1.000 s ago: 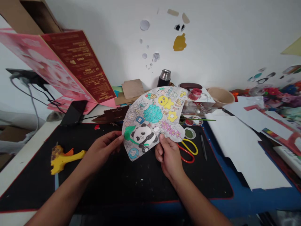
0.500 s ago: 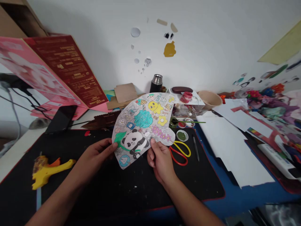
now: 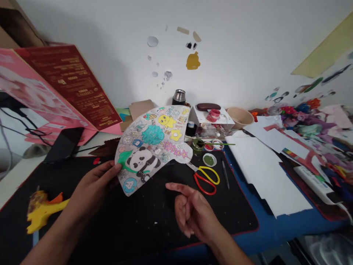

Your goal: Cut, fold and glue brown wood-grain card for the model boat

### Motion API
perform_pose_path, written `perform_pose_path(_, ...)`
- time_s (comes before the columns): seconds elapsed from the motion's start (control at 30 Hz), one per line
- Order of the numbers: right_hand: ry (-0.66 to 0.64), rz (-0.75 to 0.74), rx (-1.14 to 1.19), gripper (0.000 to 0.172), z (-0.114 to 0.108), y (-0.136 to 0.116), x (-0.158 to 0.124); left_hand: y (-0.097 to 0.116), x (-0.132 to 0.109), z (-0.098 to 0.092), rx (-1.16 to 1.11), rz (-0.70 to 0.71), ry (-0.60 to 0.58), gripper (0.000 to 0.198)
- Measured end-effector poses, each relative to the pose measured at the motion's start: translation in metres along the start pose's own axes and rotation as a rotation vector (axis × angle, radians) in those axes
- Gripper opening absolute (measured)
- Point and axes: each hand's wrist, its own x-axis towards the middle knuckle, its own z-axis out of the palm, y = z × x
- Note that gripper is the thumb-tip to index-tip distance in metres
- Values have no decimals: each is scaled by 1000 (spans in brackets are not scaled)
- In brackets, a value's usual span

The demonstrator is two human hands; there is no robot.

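A curved paper cutout (image 3: 153,135) with coloured drawings, among them a panda, a teal patch and yellow figures, is held up over the black mat. My left hand (image 3: 95,184) pinches its lower left edge between thumb and fingers. Below and to the right of the cutout, my right hand (image 3: 193,211) is apart from it, index finger stretched out to the left and the other fingers loosely curled, holding nothing. Scissors (image 3: 206,180) with red and yellow handles lie right of the cutout, above my right hand.
A yellow glue gun (image 3: 41,211) lies at the left of the black mat (image 3: 132,228). Behind are a phone (image 3: 64,144), a flask (image 3: 179,96), a green jar (image 3: 197,146) and a bowl (image 3: 239,117). White sheets (image 3: 264,169) and a power strip (image 3: 316,185) are at right.
My right hand has let go of the cutout and moved down, its index finger now extended. The cutout, still in my left hand, appears further left as the view has shifted.
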Motion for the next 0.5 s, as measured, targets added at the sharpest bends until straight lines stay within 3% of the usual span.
perform_pose_path(0.13,-21,-42,81,74,4,-2,-10,2,1,1,-38,-15,38,54)
perform_pose_path(0.5,-16,4,118,77,-7,-15,4,12,-2,7,-64,-2,199,54)
